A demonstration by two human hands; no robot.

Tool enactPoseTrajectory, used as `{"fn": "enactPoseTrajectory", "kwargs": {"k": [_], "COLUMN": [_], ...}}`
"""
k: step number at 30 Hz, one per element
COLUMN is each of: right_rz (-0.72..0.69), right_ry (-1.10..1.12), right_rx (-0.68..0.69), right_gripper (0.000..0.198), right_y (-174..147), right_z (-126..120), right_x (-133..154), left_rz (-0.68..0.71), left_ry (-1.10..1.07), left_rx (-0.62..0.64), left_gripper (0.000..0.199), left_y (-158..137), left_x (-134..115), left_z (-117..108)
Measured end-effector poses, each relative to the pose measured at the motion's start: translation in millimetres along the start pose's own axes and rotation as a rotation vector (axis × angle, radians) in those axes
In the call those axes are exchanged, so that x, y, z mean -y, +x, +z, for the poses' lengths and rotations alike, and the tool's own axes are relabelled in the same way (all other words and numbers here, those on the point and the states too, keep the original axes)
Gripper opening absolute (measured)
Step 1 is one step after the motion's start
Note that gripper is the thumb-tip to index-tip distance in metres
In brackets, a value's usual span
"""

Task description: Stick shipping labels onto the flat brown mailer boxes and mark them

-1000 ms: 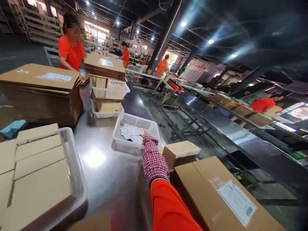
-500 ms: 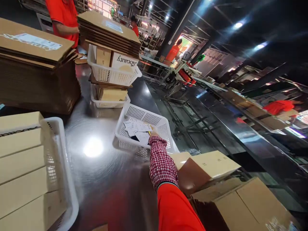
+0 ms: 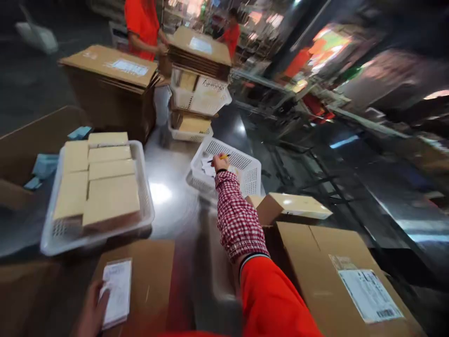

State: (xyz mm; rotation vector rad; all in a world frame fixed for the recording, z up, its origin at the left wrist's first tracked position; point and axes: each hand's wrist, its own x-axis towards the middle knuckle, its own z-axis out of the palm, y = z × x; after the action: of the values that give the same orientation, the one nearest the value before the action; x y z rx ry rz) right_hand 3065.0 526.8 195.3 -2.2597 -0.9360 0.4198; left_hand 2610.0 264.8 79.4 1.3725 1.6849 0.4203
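Note:
My right hand [image 3: 220, 163] is closed around a yellow and black pen [image 3: 225, 157], above the white perforated basket [image 3: 253, 174]. White paper slips [image 3: 207, 164] lie in that basket, partly hidden by the hand. At the lower left, my left hand [image 3: 94, 304] is blurred, its thumb pressed on a small stack of white printed slips [image 3: 119, 292]. Those slips are over a brown cardboard box [image 3: 150, 281], and I cannot tell whether they touch it. The fingers beneath the slips are hidden.
A white basket of cream boxes [image 3: 149, 196] stands left on the metal table [image 3: 178, 187]. Behind are flattened cartons [image 3: 105, 63] and stacked baskets [image 3: 196, 100]. A labelled carton [image 3: 326, 262] and a cream box [image 3: 298, 204] sit at right. A person in red [image 3: 142, 28] stands beyond.
The view has shifted left and down, bringing my left hand with the slips into sight. My right hand has lifted from the basket's inside, and the pen in it now shows clearly.

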Motion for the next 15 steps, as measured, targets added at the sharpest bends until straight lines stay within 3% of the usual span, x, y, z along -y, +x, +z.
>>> {"fn": "enactPoseTrajectory", "kwargs": {"k": [4,6,8,11,15], "right_rz": [-0.032,-0.027,-0.009,0.024,0.129], "right_ry": [0.52,0.891,1.104,1.124,1.026], "right_rx": [0.104,0.221,0.297,0.238,0.247], "right_gripper": [0.025,0.028,0.03,0.029,0.025], "right_y": [-104,-167,-226,-298,-356], "right_z": [58,71,74,72,70], "right_x": [28,22,0,-54,-119], "left_rz": [0.03,0.094,0.194,0.368,0.515], "left_ry": [-0.142,-0.162,-0.169,-0.148,-0.084], "left_rx": [-0.017,-0.002,0.04,0.12,0.185], "left_gripper": [0.057,0.053,0.048,0.039,0.031], "left_y": [-4,2,7,14,26], "left_x": [24,23,14,1,0], "left_z": [12,18,22,30,46]}}
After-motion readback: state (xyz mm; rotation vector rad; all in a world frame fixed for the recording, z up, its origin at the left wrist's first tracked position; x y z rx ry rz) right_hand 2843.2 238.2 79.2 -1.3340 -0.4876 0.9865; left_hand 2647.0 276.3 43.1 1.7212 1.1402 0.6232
